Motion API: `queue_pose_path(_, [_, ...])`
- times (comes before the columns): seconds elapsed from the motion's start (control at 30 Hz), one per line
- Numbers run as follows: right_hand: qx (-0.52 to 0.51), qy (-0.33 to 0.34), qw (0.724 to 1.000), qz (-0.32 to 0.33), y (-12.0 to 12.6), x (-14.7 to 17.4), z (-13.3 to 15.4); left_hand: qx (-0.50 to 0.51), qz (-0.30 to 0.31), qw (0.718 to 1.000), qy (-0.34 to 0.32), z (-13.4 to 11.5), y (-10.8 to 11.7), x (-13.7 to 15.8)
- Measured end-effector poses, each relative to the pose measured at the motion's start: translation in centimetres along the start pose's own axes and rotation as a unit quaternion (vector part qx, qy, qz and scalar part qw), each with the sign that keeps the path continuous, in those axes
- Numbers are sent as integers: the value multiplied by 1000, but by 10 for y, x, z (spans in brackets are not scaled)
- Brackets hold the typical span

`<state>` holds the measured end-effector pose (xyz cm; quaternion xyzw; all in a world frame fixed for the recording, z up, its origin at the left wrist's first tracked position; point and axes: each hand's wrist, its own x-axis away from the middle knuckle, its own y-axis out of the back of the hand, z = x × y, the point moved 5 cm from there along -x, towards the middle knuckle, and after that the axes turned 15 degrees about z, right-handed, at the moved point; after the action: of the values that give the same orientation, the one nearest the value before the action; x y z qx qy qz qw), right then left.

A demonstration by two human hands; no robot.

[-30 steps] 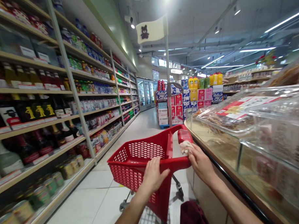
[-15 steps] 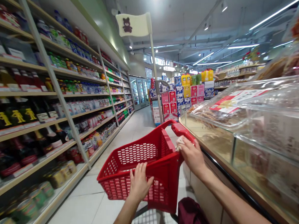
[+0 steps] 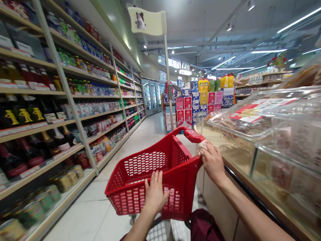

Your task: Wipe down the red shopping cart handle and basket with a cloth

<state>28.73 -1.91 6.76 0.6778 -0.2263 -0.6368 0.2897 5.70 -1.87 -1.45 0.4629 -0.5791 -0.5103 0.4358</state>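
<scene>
A red plastic shopping cart (image 3: 138, 198) stands right before me, its handle (image 3: 194, 136) on the right. My left hand (image 3: 155, 193) rests with fingers stretched out on the near side of the basket, fingertips by the upper rim. Between the fingers of my right hand (image 3: 212, 161) is a crumpled white cloth or tissue (image 3: 202, 146), pressed against the near end of the cart's handle. The fingers partly hide it, so its exact kind is unclear. No goods show in the visible part of the basket.
Shelves of bottles and cans (image 3: 97, 119) line the left. Close on the right stands a display counter (image 3: 230, 146) with clear plastic food boxes (image 3: 241, 114). Stacked drink cartons (image 3: 186, 109) and a pole with a cream flag (image 3: 148, 21) stand ahead. Tiled floor (image 3: 97, 207) runs between.
My right hand has shifted slightly right with the white cloth or tissue, still at the handle's near end. My left hand has slid a little rightward and up along the basket's side.
</scene>
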Motion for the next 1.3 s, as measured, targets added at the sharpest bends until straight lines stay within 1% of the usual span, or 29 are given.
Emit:
queue_pose_path(0.1, [-30,103,994,15,-6,10,29,-30,-2,1000,7,0,-5,0])
queue_pose_path(0.13, [-36,126,991,21,-7,11,34,-38,-6,999,8,1,-6,0])
queue_pose_path(0.17, [-37,131,990,28,-7,11,33,-45,-12,999,8,1,-8,-1])
queue_pose_path(0.2, [-31,115,992,32,-6,9,26,-49,-18,999,7,1,-10,-1])
queue_pose_path(0.3, [1,-12,1000,20,0,2,-9,-63,-32,997,6,2,-13,-3])
queue_pose_path(0.33, [6,-39,999,15,1,2,-15,-68,-36,997,8,2,-13,-3])
queue_pose_path(0.37, [5,-42,999,12,1,3,-15,-73,-38,997,11,2,-14,-4])
queue_pose_path(0.4, [-1,-20,1000,12,-1,6,-10,-77,-39,996,13,2,-14,-4])
queue_pose_path(0.5, [-31,96,995,20,-7,15,16,-86,-33,996,13,2,-14,-3])
queue_pose_path(0.53, [-34,113,993,23,-7,16,19,-88,-31,996,12,2,-14,-3])
queue_pose_path(0.57, [-32,108,993,24,-7,14,16,-89,-29,996,11,2,-14,-2])
queue_pose_path(0.6, [-25,81,996,22,-6,11,9,-89,-28,996,11,2,-14,-2])
queue_pose_path(0.67, [-2,-3,1000,10,-1,3,-13,-88,-31,996,12,0,-14,-1])
queue_pose_path(0.7, [6,-34,999,6,0,0,-20,-87,-34,996,11,0,-14,-1])
queue_pose_path(0.73, [10,-43,999,9,1,-1,-23,-85,-38,996,11,-1,-15,-1])
queue_pose_path(0.77, [9,-29,999,19,0,-2,-20,-84,-41,996,10,-2,-15,-2])
queue_pose_path(0.83, [1,27,998,50,-2,1,-4,-82,-44,996,8,-3,-16,-2])
queue_pose_path(0.87, [-3,42,997,63,-2,4,4,-82,-44,996,6,-3,-17,-3])
queue_pose_path(0.9, [-4,40,997,71,-1,5,9,-85,-44,995,4,-3,-18,-3])
queue_pose_path(0.97, [1,11,997,81,5,6,11,-92,-46,995,1,-2,-18,-3])
queue_pose_path(1.0, [5,10,996,87,8,4,9,-95,-48,994,1,-2,-19,-3])
queue_pose_path(1.03, [9,27,995,101,10,0,6,-97,-49,994,2,-1,-19,-3])
queue_pose_path(1.13, [7,147,975,165,8,-12,-10,-95,-43,995,4,0,-18,-2])
queue_pose_path(1.17, [1,178,967,183,6,-15,-19,-93,-37,995,3,0,-17,-2])
queue_pose_path(1.2, [-6,195,961,195,4,-18,-28,-90,-30,995,1,0,-17,-2])
queue_pose_path(1.23, [-12,197,960,199,1,-20,-37,-88,-25,996,-1,-1,-16,-2])
queue_pose_path(1.3, [-16,174,968,182,-3,-21,-48,-85,-20,996,-3,-4,-15,-2])
